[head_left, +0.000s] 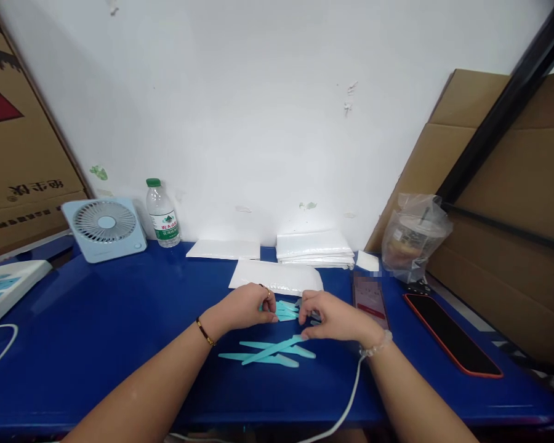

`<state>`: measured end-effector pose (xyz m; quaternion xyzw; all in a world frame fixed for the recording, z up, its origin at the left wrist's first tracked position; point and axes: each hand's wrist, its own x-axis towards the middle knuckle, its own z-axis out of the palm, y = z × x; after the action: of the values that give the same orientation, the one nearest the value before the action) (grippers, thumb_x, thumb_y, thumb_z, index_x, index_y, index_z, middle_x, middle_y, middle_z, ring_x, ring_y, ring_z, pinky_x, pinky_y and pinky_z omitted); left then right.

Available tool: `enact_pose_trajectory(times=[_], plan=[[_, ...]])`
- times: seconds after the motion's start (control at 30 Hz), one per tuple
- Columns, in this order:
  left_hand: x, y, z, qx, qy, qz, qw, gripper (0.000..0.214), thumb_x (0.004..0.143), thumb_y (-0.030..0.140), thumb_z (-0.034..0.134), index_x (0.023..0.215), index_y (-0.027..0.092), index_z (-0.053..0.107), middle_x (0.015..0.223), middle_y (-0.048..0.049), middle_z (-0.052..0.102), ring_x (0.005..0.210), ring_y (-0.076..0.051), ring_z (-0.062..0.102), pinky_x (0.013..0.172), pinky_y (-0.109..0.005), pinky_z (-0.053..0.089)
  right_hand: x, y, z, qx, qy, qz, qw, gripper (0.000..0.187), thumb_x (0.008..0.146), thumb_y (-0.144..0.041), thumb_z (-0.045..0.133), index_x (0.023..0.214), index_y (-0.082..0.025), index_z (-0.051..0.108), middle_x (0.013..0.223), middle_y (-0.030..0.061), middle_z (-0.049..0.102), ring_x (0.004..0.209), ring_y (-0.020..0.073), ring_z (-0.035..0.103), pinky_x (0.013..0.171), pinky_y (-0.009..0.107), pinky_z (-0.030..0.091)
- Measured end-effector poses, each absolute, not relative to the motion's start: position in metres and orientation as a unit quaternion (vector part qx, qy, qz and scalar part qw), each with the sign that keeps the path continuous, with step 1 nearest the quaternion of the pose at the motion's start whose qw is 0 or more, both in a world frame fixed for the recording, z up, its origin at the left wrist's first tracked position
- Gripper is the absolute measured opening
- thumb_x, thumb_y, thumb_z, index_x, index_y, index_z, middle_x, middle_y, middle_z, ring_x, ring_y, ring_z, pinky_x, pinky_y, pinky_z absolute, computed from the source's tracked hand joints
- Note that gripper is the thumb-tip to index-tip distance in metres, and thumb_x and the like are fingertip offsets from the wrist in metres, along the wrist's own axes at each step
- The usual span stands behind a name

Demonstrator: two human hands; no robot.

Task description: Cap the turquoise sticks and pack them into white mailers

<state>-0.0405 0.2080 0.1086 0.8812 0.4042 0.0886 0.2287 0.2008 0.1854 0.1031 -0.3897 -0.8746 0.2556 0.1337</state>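
My left hand [252,306] is closed, thumb against fingers, at the left end of a small pile of turquoise eyebrow razors [286,311]; a bit of turquoise shows at its fingers. On the pile's other side my right hand [330,317] has its fingers bent and apart, the thumb low beside the end of a loose razor. That turquoise eyebrow razor [272,350] lies slantwise across two others on the blue table, nearer to me. Some clear pieces by the right fingers are partly hidden. Behind the pile lies a white padded envelope [277,275].
Against the wall are a stack of white envelopes [314,247], another white envelope [224,248], a water bottle [163,215] and a blue fan [105,227]. At right are phones [452,335] [369,298] and a bagged drink cup [413,237]. A white cable [351,400] runs below my right wrist.
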Motion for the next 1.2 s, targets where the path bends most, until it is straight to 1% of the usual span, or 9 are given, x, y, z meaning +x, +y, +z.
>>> enact_pose_trajectory(times=[0.1, 0.2, 0.43, 0.57, 0.7, 0.77, 0.9, 1.03, 1.2], plan=[[-0.036, 0.201, 0.111, 0.883, 0.374, 0.061, 0.277, 0.032, 0.070, 0.050, 0.062, 0.084, 0.021, 0.068, 0.075, -0.0002, 0.066, 0.062, -0.012, 0.054, 0.051, -0.022, 0.033, 0.193, 0.182, 0.099, -0.373, -0.891, 0.240, 0.103, 0.014, 0.069, -0.028, 0.070, 0.077, -0.018, 0.065, 0.079, 0.0001, 0.056, 0.064, 0.0108, 0.050, 0.055, 0.021, 0.036], [-0.032, 0.198, 0.111, 0.885, 0.364, 0.054, 0.285, 0.028, 0.071, 0.045, 0.063, 0.083, 0.020, 0.068, 0.072, 0.0001, 0.066, 0.058, -0.011, 0.053, 0.051, -0.022, 0.033, 0.191, 0.183, 0.098, -0.391, -0.882, 0.231, 0.126, 0.010, 0.074, -0.027, 0.066, 0.074, -0.018, 0.064, 0.079, 0.0006, 0.055, 0.066, 0.0113, 0.050, 0.057, 0.022, 0.036], [-0.039, 0.212, 0.104, 0.885, 0.419, 0.083, 0.184, 0.015, 0.074, 0.032, 0.060, 0.078, 0.020, 0.068, 0.078, -0.0023, 0.066, 0.069, -0.015, 0.056, 0.057, -0.024, 0.035, 0.208, 0.190, 0.105, -0.459, -0.843, 0.223, 0.174, 0.013, 0.077, -0.029, 0.064, 0.071, -0.017, 0.062, 0.079, 0.0019, 0.055, 0.068, 0.0129, 0.051, 0.059, 0.023, 0.038], [-0.042, 0.214, 0.106, 0.881, 0.425, 0.102, 0.180, 0.026, 0.068, 0.037, 0.066, 0.089, 0.021, 0.066, 0.090, -0.0034, 0.064, 0.079, -0.018, 0.057, 0.063, -0.024, 0.038, 0.212, 0.188, 0.109, -0.481, -0.827, 0.224, 0.186, 0.018, 0.073, -0.035, 0.067, 0.076, -0.018, 0.065, 0.082, 0.0026, 0.056, 0.068, 0.0137, 0.052, 0.059, 0.024, 0.039], [-0.039, 0.203, 0.113, 0.881, 0.399, 0.080, 0.239, 0.029, 0.066, 0.045, 0.067, 0.084, 0.022, 0.067, 0.082, -0.0015, 0.064, 0.071, -0.015, 0.057, 0.056, -0.023, 0.036, 0.198, 0.176, 0.110, -0.383, -0.878, 0.258, 0.124, 0.024, 0.065, -0.041, 0.073, 0.074, -0.019, 0.067, 0.077, 0.0004, 0.057, 0.067, 0.0131, 0.052, 0.059, 0.024, 0.038], [-0.037, 0.198, 0.113, 0.886, 0.372, 0.055, 0.270, 0.032, 0.065, 0.047, 0.068, 0.083, 0.021, 0.068, 0.076, -0.0002, 0.065, 0.063, -0.013, 0.055, 0.051, -0.022, 0.034, 0.189, 0.170, 0.108, -0.351, -0.898, 0.248, 0.093, 0.021, 0.063, -0.036, 0.075, 0.071, -0.019, 0.066, 0.073, -0.0008, 0.056, 0.064, 0.0123, 0.051, 0.062, 0.024, 0.038], [-0.034, 0.195, 0.108, 0.894, 0.331, 0.031, 0.301, 0.023, 0.068, 0.041, 0.067, 0.079, 0.021, 0.068, 0.068, 0.0014, 0.065, 0.056, -0.010, 0.053, 0.050, -0.021, 0.033, 0.183, 0.170, 0.102, -0.366, -0.898, 0.223, 0.100, 0.008, 0.071, -0.025, 0.068, 0.070, -0.018, 0.064, 0.074, 0.0000, 0.057, 0.064, 0.0119, 0.051, 0.060, 0.024, 0.037], [-0.030, 0.198, 0.108, 0.890, 0.364, 0.068, 0.267, 0.012, 0.074, 0.030, 0.062, 0.076, 0.020, 0.068, 0.063, 0.0021, 0.063, 0.053, -0.010, 0.050, 0.049, -0.021, 0.032, 0.190, 0.175, 0.105, -0.415, -0.869, 0.235, 0.132, 0.011, 0.077, -0.029, 0.063, 0.075, -0.018, 0.064, 0.080, 0.0018, 0.056, 0.066, 0.0121, 0.050, 0.056, 0.022, 0.036], [-0.027, 0.199, 0.114, 0.888, 0.392, 0.090, 0.223, 0.012, 0.073, 0.027, 0.061, 0.077, 0.020, 0.069, 0.070, 0.0003, 0.066, 0.060, -0.012, 0.054, 0.053, -0.023, 0.033, 0.192, 0.179, 0.108, -0.434, -0.857, 0.232, 0.151, 0.013, 0.079, -0.031, 0.062, 0.077, -0.019, 0.064, 0.081, 0.0022, 0.055, 0.066, 0.0124, 0.050, 0.057, 0.023, 0.036]])
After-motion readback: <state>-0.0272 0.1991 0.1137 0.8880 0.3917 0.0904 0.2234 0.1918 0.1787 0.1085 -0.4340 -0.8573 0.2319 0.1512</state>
